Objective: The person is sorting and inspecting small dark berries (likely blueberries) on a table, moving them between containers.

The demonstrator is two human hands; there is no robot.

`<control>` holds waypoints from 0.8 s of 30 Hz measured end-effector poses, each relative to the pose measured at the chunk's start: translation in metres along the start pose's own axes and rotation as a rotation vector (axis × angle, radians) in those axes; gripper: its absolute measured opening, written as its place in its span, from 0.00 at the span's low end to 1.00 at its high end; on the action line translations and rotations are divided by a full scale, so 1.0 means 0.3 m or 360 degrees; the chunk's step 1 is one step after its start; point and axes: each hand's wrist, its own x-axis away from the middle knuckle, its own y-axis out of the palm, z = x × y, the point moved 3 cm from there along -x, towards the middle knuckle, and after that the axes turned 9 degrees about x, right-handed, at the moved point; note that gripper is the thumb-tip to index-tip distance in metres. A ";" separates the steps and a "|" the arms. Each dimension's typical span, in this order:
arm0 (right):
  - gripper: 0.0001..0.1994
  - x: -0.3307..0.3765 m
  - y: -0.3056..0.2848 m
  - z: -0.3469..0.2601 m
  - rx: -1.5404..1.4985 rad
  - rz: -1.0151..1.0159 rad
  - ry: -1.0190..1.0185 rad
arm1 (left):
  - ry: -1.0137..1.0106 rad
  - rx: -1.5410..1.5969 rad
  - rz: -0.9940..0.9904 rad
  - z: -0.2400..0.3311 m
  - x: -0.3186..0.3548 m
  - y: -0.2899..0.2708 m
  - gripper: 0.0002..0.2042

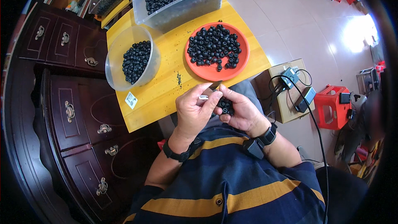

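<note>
Here the right hand cups black beads; orange plate holds more.

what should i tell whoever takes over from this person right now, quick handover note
Left hand: grip closed on a small metal tool.
Right hand: cupping a handful of black beads at the table edge.
Things: orange plate heaped with beads, round clear bowl partly filled on the left, large clear bin full at the back, all on the yellow table.
Done: some beads sit in the bowl.
Left: the plate and bin are well stocked.
</note>
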 end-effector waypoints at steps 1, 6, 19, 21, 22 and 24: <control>0.14 0.002 0.001 0.000 0.0003 -0.0002 0.0002 | -0.0010 -0.0043 -0.0010 0.008 -0.002 0.003 0.11; 0.13 0.013 -0.027 -0.006 0.0229 -0.0074 -0.0100 | 0.0190 -0.0445 -0.0042 -0.008 0.003 -0.008 0.10; 0.13 0.021 -0.005 -0.045 0.0359 -0.0163 -0.0201 | -0.0127 -0.0003 -0.0097 0.024 0.023 0.013 0.12; 0.12 0.016 -0.007 -0.045 0.0400 -0.0180 -0.0239 | -0.0102 -0.0047 -0.0090 0.021 0.026 0.017 0.12; 0.12 0.013 -0.009 -0.042 0.0397 -0.0179 -0.0239 | -0.0090 -0.0066 -0.0062 0.018 0.029 0.022 0.12; 0.12 0.008 -0.018 -0.035 0.0441 -0.0108 -0.0263 | -0.0084 -0.0084 -0.0037 0.003 0.032 0.020 0.12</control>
